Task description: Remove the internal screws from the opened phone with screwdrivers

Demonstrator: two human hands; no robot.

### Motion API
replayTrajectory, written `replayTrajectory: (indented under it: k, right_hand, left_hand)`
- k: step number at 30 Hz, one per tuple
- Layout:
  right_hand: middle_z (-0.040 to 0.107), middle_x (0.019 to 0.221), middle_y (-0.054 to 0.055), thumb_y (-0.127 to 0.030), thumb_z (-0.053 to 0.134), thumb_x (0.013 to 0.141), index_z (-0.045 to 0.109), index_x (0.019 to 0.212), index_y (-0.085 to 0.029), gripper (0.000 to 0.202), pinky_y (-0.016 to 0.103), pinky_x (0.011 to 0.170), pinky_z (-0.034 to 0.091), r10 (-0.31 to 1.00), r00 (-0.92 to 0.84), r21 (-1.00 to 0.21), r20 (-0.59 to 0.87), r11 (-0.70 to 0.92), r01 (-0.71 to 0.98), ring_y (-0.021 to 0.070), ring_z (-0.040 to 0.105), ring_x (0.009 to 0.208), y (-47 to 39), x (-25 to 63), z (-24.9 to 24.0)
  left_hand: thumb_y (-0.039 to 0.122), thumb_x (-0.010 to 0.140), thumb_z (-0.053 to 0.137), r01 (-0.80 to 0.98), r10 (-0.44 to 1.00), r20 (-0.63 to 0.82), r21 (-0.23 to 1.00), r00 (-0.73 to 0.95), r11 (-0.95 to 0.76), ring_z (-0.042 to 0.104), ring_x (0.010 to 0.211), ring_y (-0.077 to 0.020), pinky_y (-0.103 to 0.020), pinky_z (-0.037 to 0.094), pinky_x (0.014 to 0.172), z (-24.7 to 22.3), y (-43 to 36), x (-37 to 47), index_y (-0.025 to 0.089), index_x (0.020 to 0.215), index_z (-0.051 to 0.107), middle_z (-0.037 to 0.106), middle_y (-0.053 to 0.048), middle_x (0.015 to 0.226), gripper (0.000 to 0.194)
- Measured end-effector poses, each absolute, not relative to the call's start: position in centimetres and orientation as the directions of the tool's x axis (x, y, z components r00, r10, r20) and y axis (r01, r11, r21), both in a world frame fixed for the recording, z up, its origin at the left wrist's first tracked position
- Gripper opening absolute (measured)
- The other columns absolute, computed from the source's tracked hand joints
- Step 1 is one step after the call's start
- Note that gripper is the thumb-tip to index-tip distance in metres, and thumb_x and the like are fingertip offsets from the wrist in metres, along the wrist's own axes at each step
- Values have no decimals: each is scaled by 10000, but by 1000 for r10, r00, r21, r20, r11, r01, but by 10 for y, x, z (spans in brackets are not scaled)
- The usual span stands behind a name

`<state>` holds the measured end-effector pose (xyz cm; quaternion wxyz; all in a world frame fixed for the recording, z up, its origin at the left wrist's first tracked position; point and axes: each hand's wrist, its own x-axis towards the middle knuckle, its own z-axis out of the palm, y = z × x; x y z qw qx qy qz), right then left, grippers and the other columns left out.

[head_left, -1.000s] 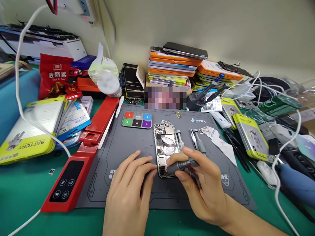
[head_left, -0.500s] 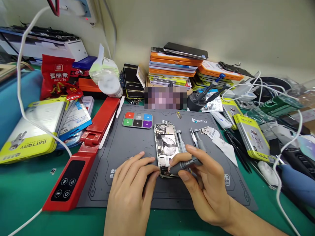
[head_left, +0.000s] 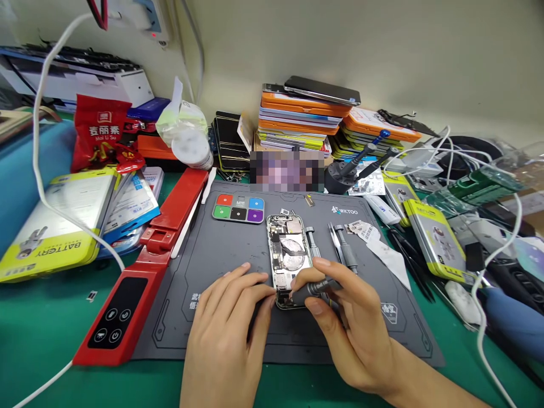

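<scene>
An opened smartphone [head_left: 293,241] lies on the dark grey repair mat [head_left: 225,249], its circuit boards and a round silvery part exposed. My right hand [head_left: 357,317] is closed around a dark grey screwdriver [head_left: 312,289], held low and slanted over the phone's lower end. The screwdriver's tip is too small to make out. At the phone's lower left edge, the thumb and forefinger of my left hand [head_left: 232,317] come together against the frame. Its other fingers rest on the mat. Right of the phone lie another screwdriver [head_left: 349,255] and tweezers [head_left: 334,241].
A colour-marked tray [head_left: 238,209] sits behind the phone. To the left is a red folding lamp [head_left: 127,306]. A screwdriver stand [head_left: 338,177] and stacked boxes [head_left: 297,119] are at the back. Battery boxes [head_left: 437,241], cables and tools crowd the right.
My right hand has shifted slightly left and down, the screwdriver still in its grip. The left hand keeps its place at the phone's edge.
</scene>
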<state>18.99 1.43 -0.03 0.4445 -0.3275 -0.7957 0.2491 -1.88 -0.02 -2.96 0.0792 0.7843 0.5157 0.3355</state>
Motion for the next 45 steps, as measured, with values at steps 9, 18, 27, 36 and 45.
replayTrajectory:
  k: [9,18,27,36,45]
  right_hand:
    - [643,1140,109,-88,583,1031,483,1411,-155,399,241,841,576,597,-492,-407,633,798,445,149,636,994,17,190,1]
    - [642,1242,103,10,464,847,453,1467,-155,642,252,1039,583,579,-522,-448,626,815,366,143,648,1199,21,189,10]
    - [610,1311,130,36,434,901,392,1574,-156,701,302,1059,578,610,-503,-493,612,792,361,166,601,1263,18,193,8]
    - [578,1338,119,37,424,879,371,1600,-158,749,296,1096,550,607,-502,-512,616,793,331,165,580,1289,18,193,7]
    - [613,1279,112,84,492,968,284,1658,-203,775,290,1079,587,681,-391,-588,620,732,343,149,640,1227,14,191,-6]
  left_hand:
    - [207,1017,610,738,813,507,424,287,-525,482,1410,-105,-276,341,1150,-36,2,-24,271,1224,640,658,88,1343,219]
    - [186,1039,569,720,837,495,489,235,-492,464,1414,-98,-281,311,1183,-37,1,-18,273,1223,625,654,84,1333,210]
    - [180,1013,610,742,806,506,403,307,-535,459,1432,-116,-290,344,1149,-39,3,-24,297,1203,682,643,99,1363,234]
    - [208,994,657,747,803,506,390,315,-539,472,1430,-109,-287,342,1156,-40,2,-26,373,1171,722,641,143,1362,251]
    - [216,1018,632,721,842,491,497,226,-483,478,1419,-101,-292,316,1167,-39,-2,-18,377,1107,726,653,141,1319,206]
